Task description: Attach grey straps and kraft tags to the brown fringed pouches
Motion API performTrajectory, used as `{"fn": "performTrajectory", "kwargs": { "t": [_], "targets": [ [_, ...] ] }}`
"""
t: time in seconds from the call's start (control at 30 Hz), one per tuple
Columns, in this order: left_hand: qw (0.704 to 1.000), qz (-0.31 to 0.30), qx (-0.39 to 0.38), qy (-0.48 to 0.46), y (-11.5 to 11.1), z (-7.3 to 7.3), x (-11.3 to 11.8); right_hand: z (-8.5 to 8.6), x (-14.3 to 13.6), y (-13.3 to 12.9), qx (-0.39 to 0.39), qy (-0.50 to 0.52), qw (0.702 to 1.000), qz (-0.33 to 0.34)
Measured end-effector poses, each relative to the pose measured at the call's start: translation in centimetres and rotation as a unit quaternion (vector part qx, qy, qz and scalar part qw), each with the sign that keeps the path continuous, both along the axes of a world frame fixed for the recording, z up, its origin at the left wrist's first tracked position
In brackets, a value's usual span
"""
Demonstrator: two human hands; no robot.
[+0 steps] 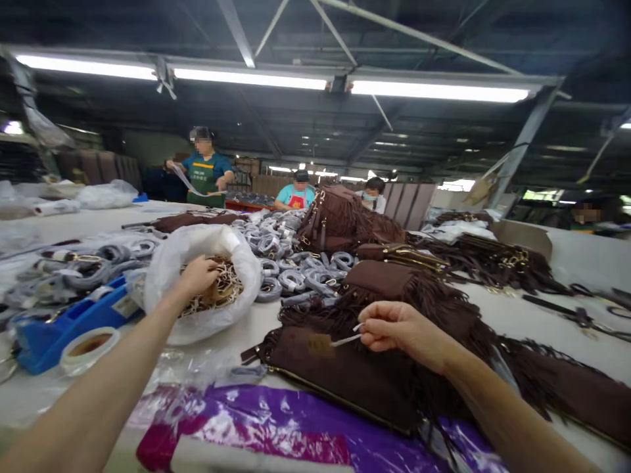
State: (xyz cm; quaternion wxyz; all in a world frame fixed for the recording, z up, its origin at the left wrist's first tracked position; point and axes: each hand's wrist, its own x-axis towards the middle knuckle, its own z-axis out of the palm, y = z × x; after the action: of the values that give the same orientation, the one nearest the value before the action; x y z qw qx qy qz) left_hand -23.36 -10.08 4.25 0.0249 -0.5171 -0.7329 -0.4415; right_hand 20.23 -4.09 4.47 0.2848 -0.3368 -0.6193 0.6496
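Note:
My right hand [387, 326] is closed in a pinch on the white string of a small tan hang tag [321, 345]. The tag hangs just over a dark brown fringed bag [345, 374] with a gold zipper along its near edge. On the left, my left hand [200, 276] reaches into an open white plastic bag [165, 263]. Inside it is a tangle of tan tags and cords [227, 289]. The left fingers are curled together at the cords, and what they grip, if anything, is hidden.
Coiled grey-wrapped straps [290, 279] lie behind the plastic bag. A blue tape dispenser [73, 322] and a tape roll [91, 348] sit at left. Brown fringed bags [340, 217] are heaped behind, with scissors [582, 315] at right. Purple plastic [261, 414] covers the front. Co-workers [204, 171] are beyond the table.

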Motion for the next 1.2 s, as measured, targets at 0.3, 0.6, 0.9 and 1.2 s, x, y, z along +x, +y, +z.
{"fn": "performTrajectory", "kwargs": {
  "t": [0.3, 0.6, 0.9, 1.2],
  "targets": [
    [0.850, -0.397, -0.129, 0.320, -1.8, -5.1, 18.5, -0.1, 10.8, -5.8, 0.239, -0.168, 0.956, -0.037],
    [0.834, -0.362, -0.213, 0.358, 0.0, -7.7, 23.3, -5.1, 14.2, -9.4, 0.068, -0.097, 0.993, -0.021],
    [0.881, -0.335, -0.145, 0.300, -1.3, -8.5, 18.7, -8.0, 13.5, -8.8, 0.379, -0.351, 0.856, 0.004],
    [0.904, -0.300, -0.145, 0.270, -3.0, -8.1, 16.6, -6.6, 8.2, -9.5, 0.503, -0.264, 0.815, 0.114]
  ]
}}
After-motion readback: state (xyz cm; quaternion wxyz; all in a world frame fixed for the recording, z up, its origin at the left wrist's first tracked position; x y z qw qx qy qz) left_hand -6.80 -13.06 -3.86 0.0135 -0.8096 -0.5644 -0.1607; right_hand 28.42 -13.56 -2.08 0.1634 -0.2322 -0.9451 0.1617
